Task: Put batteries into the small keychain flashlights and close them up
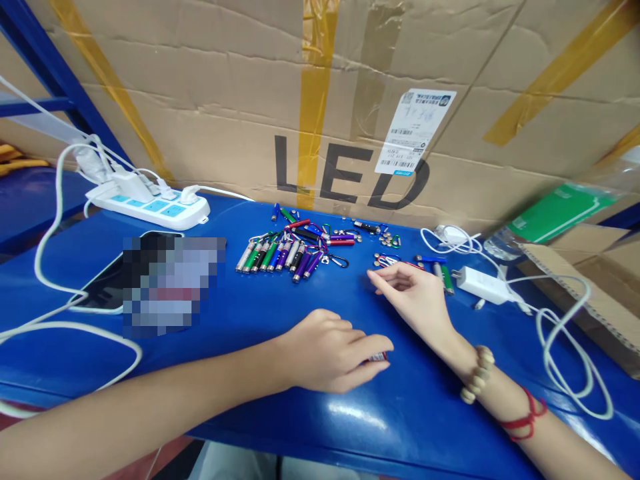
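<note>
My left hand is closed over the blue table, pinching a small red penlight. Only a short end of it, with a pale label, shows between thumb and fingers. Further right, my right hand has thumb and fingertips drawn together; what they hold, if anything, is too small to make out. Just beyond its fingertips lie small round button cells and a red carabiner clip. A row of coloured keychain penlights lies left of it, with more button cells behind.
A large cardboard box marked LED stands along the back. At left are a white power strip and a phone beside a blurred-out patch. A white charger, looped cables, a bottle and an open carton occupy the right.
</note>
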Demonstrator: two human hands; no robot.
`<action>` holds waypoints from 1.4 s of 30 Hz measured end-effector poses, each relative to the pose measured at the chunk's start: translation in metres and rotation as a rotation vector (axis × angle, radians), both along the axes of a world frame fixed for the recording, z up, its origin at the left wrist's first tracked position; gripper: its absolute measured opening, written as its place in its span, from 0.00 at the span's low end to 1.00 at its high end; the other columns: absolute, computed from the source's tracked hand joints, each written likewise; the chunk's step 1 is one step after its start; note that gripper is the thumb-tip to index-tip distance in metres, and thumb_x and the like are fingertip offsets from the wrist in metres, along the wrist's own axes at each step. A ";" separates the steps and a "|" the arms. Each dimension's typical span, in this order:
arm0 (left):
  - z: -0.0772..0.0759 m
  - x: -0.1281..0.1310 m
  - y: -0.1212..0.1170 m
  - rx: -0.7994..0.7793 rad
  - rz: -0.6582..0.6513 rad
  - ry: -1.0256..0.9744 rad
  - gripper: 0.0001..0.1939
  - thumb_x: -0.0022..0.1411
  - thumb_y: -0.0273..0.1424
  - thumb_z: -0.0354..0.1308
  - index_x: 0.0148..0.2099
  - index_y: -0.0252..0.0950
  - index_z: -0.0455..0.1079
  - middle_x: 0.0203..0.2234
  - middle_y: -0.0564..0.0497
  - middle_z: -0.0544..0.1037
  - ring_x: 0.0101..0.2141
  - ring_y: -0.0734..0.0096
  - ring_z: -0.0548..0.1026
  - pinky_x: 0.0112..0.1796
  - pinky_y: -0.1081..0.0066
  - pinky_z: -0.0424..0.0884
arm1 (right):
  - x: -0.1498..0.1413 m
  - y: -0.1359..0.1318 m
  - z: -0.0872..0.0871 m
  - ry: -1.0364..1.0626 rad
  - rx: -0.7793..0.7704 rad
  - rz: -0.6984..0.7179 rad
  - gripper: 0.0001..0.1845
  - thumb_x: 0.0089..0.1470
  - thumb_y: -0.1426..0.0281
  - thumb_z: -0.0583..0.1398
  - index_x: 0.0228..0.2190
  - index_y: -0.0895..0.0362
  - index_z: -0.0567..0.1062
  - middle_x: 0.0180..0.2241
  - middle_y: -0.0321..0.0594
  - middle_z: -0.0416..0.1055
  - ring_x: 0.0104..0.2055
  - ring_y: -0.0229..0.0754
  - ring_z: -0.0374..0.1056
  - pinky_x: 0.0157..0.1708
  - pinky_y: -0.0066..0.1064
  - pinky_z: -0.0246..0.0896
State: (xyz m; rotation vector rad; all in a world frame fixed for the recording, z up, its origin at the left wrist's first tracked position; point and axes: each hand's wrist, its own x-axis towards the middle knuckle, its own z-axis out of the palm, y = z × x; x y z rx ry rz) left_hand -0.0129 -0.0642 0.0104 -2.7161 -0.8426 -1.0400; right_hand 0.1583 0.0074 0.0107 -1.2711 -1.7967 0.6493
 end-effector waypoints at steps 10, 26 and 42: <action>-0.001 0.000 0.000 0.014 0.091 -0.042 0.08 0.60 0.32 0.49 0.35 0.37 0.69 0.15 0.59 0.73 0.17 0.78 0.70 0.23 0.74 0.58 | 0.000 0.005 -0.003 -0.105 -0.007 0.054 0.13 0.49 0.64 0.59 0.35 0.59 0.74 0.35 0.45 0.74 0.28 0.40 0.72 0.20 0.27 0.66; -0.001 0.001 0.000 -0.080 0.182 -0.067 0.09 0.59 0.31 0.49 0.35 0.37 0.71 0.21 0.55 0.77 0.20 0.75 0.74 0.24 0.74 0.64 | -0.011 -0.007 -0.008 -0.555 0.245 0.462 0.20 0.57 0.64 0.52 0.52 0.51 0.64 0.56 0.45 0.58 0.57 0.49 0.54 0.53 0.49 0.51; 0.000 -0.002 0.005 -0.093 0.161 -0.057 0.10 0.59 0.30 0.49 0.35 0.35 0.71 0.22 0.52 0.78 0.23 0.71 0.75 0.25 0.73 0.68 | -0.034 0.010 -0.006 -0.609 0.348 0.508 0.24 0.55 0.63 0.55 0.53 0.57 0.64 0.57 0.47 0.57 0.59 0.49 0.50 0.55 0.47 0.48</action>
